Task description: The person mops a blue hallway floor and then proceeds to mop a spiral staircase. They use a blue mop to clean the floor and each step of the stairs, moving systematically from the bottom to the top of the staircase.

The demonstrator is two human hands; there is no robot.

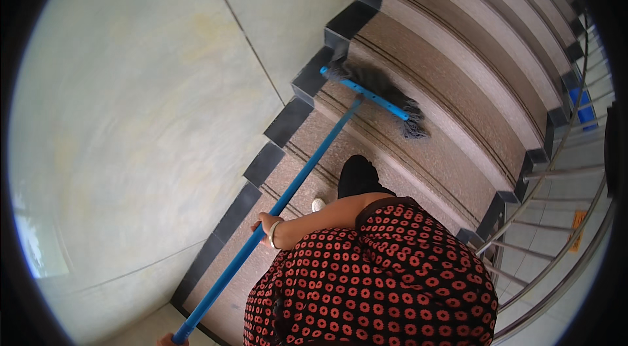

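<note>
A blue mop handle [304, 169] runs slantwise across the view from the bottom left to a mop head on the stairs. My right hand [269, 229], with a metal bangle at the wrist, is closed around the middle of the handle. At the bottom left edge, my left hand [171, 340] grips the handle's near end; only part of it shows. The blue mop bar [375, 99] carries dark grey mop strands [375, 80], which lie on a stone stair tread [441, 149] against the riser above it.
Stairs with dark side borders [289, 120] climb to the upper right. A pale wall [147, 125] stands at left, a metal railing [544, 174] at right. Beyond the railing is a blue object [584, 108]. My dark-clad leg [360, 176] and a light shoe [318, 204] are on the steps.
</note>
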